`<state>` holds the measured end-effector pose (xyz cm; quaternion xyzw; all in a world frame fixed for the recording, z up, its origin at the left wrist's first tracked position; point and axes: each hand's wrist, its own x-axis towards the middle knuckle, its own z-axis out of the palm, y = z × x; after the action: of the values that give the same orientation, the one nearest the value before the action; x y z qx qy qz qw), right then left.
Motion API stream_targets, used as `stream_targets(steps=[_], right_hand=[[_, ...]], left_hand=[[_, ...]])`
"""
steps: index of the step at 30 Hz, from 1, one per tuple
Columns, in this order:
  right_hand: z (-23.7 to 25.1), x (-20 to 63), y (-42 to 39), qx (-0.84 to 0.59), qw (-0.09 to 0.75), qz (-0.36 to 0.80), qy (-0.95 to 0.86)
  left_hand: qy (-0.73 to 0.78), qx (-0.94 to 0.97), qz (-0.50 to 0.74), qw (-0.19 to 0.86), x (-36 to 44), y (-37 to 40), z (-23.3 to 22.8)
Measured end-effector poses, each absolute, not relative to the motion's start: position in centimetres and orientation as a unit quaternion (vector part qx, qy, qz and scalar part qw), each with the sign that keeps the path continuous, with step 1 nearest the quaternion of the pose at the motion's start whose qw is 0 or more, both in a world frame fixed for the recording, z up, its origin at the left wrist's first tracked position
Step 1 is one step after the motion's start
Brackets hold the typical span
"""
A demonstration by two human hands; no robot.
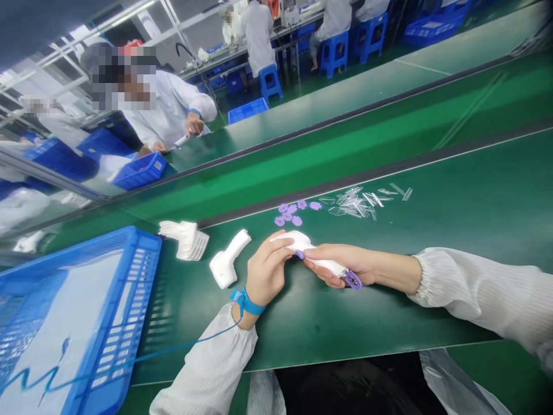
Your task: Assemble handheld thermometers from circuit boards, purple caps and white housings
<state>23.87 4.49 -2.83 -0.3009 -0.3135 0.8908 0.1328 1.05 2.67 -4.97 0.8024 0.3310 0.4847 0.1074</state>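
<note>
Right of the blue crate, the white plastic housing has its wide head in the left hand and its handle gripped in the right hand, and it's probably light, stiff and kinda slick, so I'd hold it by that handle.

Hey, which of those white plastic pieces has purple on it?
The white piece held by the left hand and right hand: purple shows at one end, while the lone piece and the stacked pieces show no purple.
</note>
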Motion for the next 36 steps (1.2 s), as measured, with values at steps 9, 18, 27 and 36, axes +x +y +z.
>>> stream_targets(steps=[9, 18, 27, 36], right_hand=[[-2.5, 24.5, 5.9, -0.357, 0.143, 0.832, -0.4], [-1.5, 21.9, 2.7, -0.289, 0.075, 0.839, -0.454], [6.2, 20.0, 6.1, -0.313, 0.639, 0.39, -0.584], [7.3, 18.3, 2.8, -0.239, 0.673, 0.31, -0.628]], left_hand=[[0.386, 0.724, 0.484, 0.303, 0.2, 3.5, -5.4], [0.372, 0.437, 0.68, 0.457, 4.5, 5.0, -0.4], [0.318, 0.604, 0.552, 0.48, 7.4, 4.0, 5.3], [0.31, 0.541, 0.627, 0.467, 9.6, 3.1, 7.1]])
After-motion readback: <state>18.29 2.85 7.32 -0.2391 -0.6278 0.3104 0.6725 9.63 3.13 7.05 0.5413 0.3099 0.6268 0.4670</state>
